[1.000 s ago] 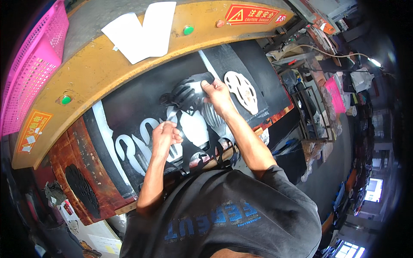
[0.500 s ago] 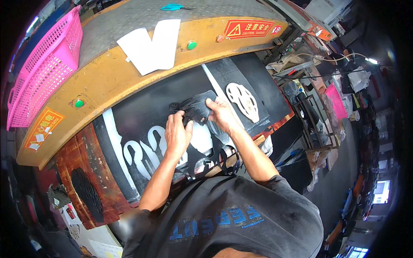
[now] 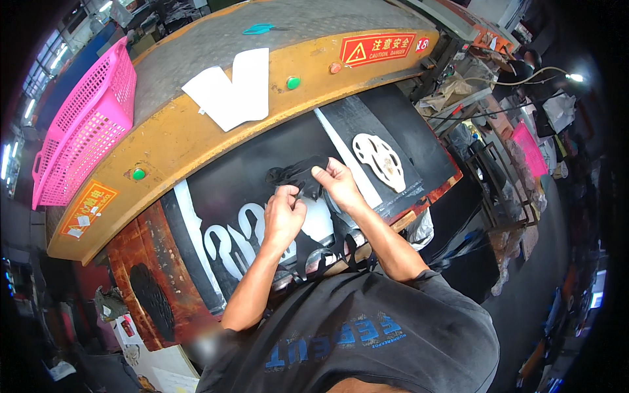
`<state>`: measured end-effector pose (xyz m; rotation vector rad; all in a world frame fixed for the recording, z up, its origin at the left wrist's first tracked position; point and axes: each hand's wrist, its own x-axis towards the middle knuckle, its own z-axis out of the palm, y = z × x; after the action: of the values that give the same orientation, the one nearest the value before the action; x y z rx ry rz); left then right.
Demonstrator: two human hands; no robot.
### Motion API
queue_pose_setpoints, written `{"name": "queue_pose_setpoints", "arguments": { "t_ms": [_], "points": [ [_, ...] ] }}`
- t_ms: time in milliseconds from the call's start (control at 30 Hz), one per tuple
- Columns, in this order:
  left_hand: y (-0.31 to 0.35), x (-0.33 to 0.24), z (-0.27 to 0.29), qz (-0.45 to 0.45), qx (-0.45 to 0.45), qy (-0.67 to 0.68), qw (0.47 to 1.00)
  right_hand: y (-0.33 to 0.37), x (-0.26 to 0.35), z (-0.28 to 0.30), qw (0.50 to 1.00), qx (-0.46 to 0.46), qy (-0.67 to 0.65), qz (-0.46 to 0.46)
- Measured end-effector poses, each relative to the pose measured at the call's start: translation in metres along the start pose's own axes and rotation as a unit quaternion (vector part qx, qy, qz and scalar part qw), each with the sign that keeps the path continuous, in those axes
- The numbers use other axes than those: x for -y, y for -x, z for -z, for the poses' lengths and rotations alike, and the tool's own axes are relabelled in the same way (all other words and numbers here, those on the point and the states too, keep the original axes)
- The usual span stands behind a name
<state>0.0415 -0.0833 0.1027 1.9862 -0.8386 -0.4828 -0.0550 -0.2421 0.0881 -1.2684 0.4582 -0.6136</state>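
Observation:
Both hands hold a thin black cut-out piece [image 3: 301, 171] above the dark work surface, its outline partly blurred. My left hand [image 3: 284, 215] pinches its near edge with curled fingers. My right hand [image 3: 338, 186] grips its right end, thumb on top. Below the hands, a whitish flat shape [image 3: 317, 221] lies on the black surface. Left of it are curved, pale, loop-like shapes [image 3: 251, 221]. Black strips [image 3: 352, 249] hang at the near edge, close to my body. To the right lies a cream plate with oval openings [image 3: 394, 178].
Beyond the surface runs a yellow machine beam [image 3: 157, 145] with green buttons [image 3: 293, 82] and white sheets [image 3: 251, 88]. Teal-handled scissors [image 3: 257, 29] lie on top. A pink basket [image 3: 88, 134] stands at left, a black patterned piece [image 3: 152, 300] below it. A metal rack [image 3: 488, 177] stands at right.
The black piece has tilted and now shows more edge-on. My left fingers have curled in closer at its near edge. The whole view has shifted slightly.

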Motion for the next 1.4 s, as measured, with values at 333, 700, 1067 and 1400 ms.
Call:
{"name": "queue_pose_setpoints", "arguments": {
  "t_ms": [333,700,1067,1400],
  "points": [
    [0.036,-0.020,0.000,0.002,0.067,0.296,0.953,0.016,-0.013,-0.008,1.000,-0.012,0.002,-0.007],
    [0.018,-0.002,-0.010,0.179,0.005,0.379,0.908,0.004,-0.031,0.000,0.972,-0.013,-0.201,-0.117],
    [0.003,0.013,-0.041,0.060,-0.094,0.232,0.966,0.006,-0.026,0.000,0.996,0.019,-0.075,-0.034],
    [-0.002,0.018,-0.051,0.035,-0.063,0.213,0.974,0.000,-0.020,0.006,0.995,0.068,-0.008,-0.068]
  ]
}}
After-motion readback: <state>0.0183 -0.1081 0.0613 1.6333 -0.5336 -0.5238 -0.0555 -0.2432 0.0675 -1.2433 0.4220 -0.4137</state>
